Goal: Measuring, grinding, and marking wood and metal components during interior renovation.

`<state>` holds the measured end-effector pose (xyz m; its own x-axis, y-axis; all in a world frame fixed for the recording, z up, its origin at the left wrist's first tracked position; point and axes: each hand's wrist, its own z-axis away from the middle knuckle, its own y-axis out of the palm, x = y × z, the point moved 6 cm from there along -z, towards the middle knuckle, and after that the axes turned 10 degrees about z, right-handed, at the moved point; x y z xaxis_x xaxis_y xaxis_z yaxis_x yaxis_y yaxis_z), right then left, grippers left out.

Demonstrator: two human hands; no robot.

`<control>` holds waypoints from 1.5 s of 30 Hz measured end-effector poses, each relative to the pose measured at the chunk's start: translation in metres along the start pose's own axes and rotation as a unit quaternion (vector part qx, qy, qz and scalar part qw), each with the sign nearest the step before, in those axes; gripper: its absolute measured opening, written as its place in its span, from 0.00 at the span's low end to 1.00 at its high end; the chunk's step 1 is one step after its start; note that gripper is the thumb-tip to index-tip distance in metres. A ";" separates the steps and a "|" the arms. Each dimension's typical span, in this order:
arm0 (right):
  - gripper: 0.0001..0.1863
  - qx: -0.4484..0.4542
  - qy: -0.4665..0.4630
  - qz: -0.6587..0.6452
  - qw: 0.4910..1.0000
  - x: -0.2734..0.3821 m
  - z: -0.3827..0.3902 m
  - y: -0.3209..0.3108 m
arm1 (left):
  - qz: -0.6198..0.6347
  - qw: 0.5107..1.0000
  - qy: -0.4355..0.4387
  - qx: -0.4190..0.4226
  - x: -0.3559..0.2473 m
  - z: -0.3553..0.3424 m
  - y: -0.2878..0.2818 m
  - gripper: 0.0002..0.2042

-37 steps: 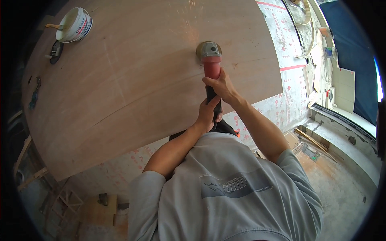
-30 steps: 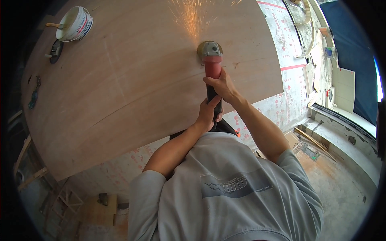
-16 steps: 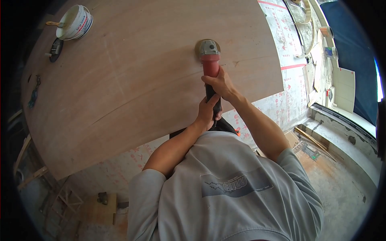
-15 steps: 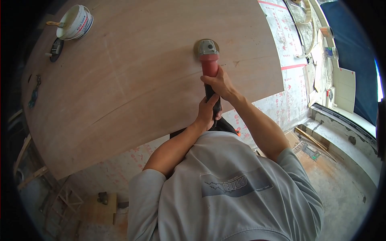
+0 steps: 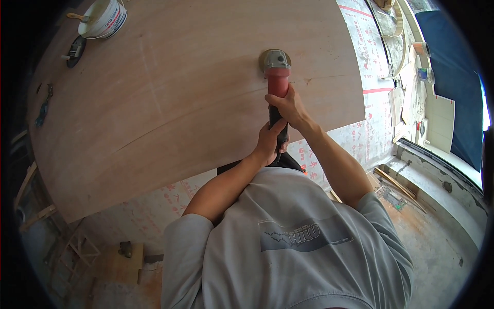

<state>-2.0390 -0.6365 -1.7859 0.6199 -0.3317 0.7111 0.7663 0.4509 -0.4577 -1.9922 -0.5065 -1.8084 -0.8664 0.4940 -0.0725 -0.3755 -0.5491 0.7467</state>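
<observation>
A red and black angle grinder (image 5: 278, 81) with a grey metal head and a tan disc lies over a large plywood sheet (image 5: 195, 77). Whether the disc touches the wood, I cannot tell. My right hand (image 5: 289, 107) is wrapped round the grinder's body, just behind the red part. Closer to me, my left hand (image 5: 268, 143) grips the black rear end of the handle, its fingers curled round the underside. A thin dark line runs across the sheet to the left of the tool.
At the sheet's far left stand a white bucket (image 5: 109, 20) with a brush (image 5: 77, 17) on its rim and a dark hand tool (image 5: 76, 51). A bluish-green object (image 5: 43, 108) lies nearer. Wooden strips (image 5: 399, 185) are on the floor at right.
The grinder and both my hands have shifted slightly right across the plywood. Both hands keep their grip. The view has also moved a little.
</observation>
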 end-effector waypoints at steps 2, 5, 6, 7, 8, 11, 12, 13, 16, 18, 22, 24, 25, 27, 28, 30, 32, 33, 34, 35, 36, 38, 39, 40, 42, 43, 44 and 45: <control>0.30 -0.005 -0.008 -0.005 1.000 0.001 0.000 -0.001 | 0.001 1.000 -0.006 -0.004 0.000 -0.001 -0.001 0.19; 0.30 -0.011 0.005 0.006 1.000 -0.001 0.001 -0.004 | -0.018 1.000 -0.018 0.012 0.002 -0.002 0.000 0.20; 0.30 -0.011 0.005 0.007 1.000 -0.002 0.001 -0.004 | -0.018 1.000 -0.019 0.012 0.002 -0.002 -0.001 0.20; 0.30 -0.013 0.003 0.000 1.000 -0.002 0.001 -0.005 | -0.021 1.000 -0.018 0.010 0.003 -0.002 -0.001 0.20; 0.30 -0.014 0.000 -0.006 1.000 -0.002 0.001 -0.005 | -0.023 1.000 -0.018 0.007 0.003 -0.002 -0.001 0.20; 0.30 -0.011 -0.010 -0.001 1.000 0.000 0.001 -0.002 | -0.015 1.000 -0.007 0.024 0.003 -0.002 -0.001 0.21; 0.30 -0.012 -0.010 -0.001 1.000 0.001 0.001 -0.003 | -0.015 1.000 -0.007 0.025 0.003 -0.002 0.000 0.21; 0.30 -0.004 -0.007 0.001 1.000 0.002 0.000 -0.003 | -0.011 1.000 -0.009 0.027 0.003 -0.002 0.000 0.21; 0.29 -0.005 -0.004 0.012 1.000 -0.004 0.001 -0.004 | -0.010 1.000 -0.017 0.021 0.007 -0.001 0.001 0.21; 0.29 -0.015 -0.005 0.022 1.000 -0.008 0.003 -0.008 | -0.010 1.000 -0.022 0.013 0.009 -0.001 0.001 0.21; 0.28 -0.001 -0.006 -0.004 1.000 -0.010 0.010 -0.013 | -0.022 0.999 -0.032 0.033 0.016 -0.003 0.001 0.19; 0.28 0.009 -0.002 -0.019 1.000 -0.013 0.012 -0.017 | -0.039 0.998 -0.030 0.045 0.018 -0.004 0.003 0.19; 0.28 0.006 -0.020 0.008 1.000 -0.014 0.011 -0.019 | -0.078 0.995 -0.018 0.057 0.020 -0.005 0.007 0.19; 0.27 0.006 -0.037 0.037 0.999 -0.014 0.012 -0.023 | -0.115 0.991 -0.005 0.068 0.024 -0.008 0.012 0.20; 0.28 0.005 -0.046 0.065 0.997 -0.014 0.012 -0.026 | -0.110 0.991 0.004 0.071 0.027 -0.010 0.016 0.19; 0.28 0.008 -0.054 0.097 0.994 -0.009 0.013 -0.031 | -0.101 0.992 0.015 0.073 0.033 -0.015 0.021 0.18; 0.30 0.003 -0.056 0.149 0.987 -0.005 0.013 -0.037 | -0.131 0.990 0.019 0.051 0.038 -0.022 0.023 0.19; 0.30 0.004 -0.056 0.152 0.987 -0.007 0.012 -0.038 | -0.128 0.990 0.020 0.051 0.041 -0.028 0.022 0.19; 0.31 0.002 -0.070 0.171 0.983 -0.008 0.010 -0.038 | -0.156 0.985 0.025 0.065 0.044 -0.034 0.021 0.20; 0.31 -0.001 -0.084 0.189 0.978 -0.006 0.007 -0.038 | -0.184 0.979 0.030 0.079 0.043 -0.037 0.024 0.21; 0.31 0.001 -0.086 0.189 0.978 -0.006 0.007 -0.040 | -0.184 0.979 0.032 0.078 0.045 -0.039 0.027 0.21; 0.32 -0.007 -0.100 0.205 0.974 -0.003 0.008 -0.045 | -0.187 0.976 0.084 0.070 0.044 -0.041 0.036 0.24; 0.32 -0.006 -0.099 0.205 0.974 -0.003 0.006 -0.047 | -0.187 0.976 0.084 0.069 0.045 -0.043 0.038 0.24; 0.32 0.001 -0.106 0.207 0.973 -0.003 0.005 -0.049 | -0.195 0.977 0.066 0.051 0.046 -0.046 0.039 0.25; 0.32 0.009 -0.113 0.210 0.971 -0.003 0.003 -0.051 | -0.202 0.978 0.048 0.030 0.052 -0.054 0.037 0.26; 0.32 0.016 -0.112 0.212 0.971 -0.004 0.002 -0.052 | -0.202 0.976 0.075 0.038 0.053 -0.058 0.037 0.26; 0.32 0.021 -0.110 0.214 0.970 -0.005 0.000 -0.053 | -0.204 0.973 0.102 0.048 0.053 -0.061 0.040 0.25; 0.32 0.021 -0.110 0.214 0.970 -0.006 -0.001 -0.055 | -0.203 0.973 0.101 0.048 0.056 -0.065 0.041 0.25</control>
<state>-2.0848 -0.6604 -1.7657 0.8260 0.0762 0.5585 0.4353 0.5432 -0.7179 -2.0773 -0.5448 -1.8248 -0.7031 0.5091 -0.4965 -0.6769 -0.2654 0.6865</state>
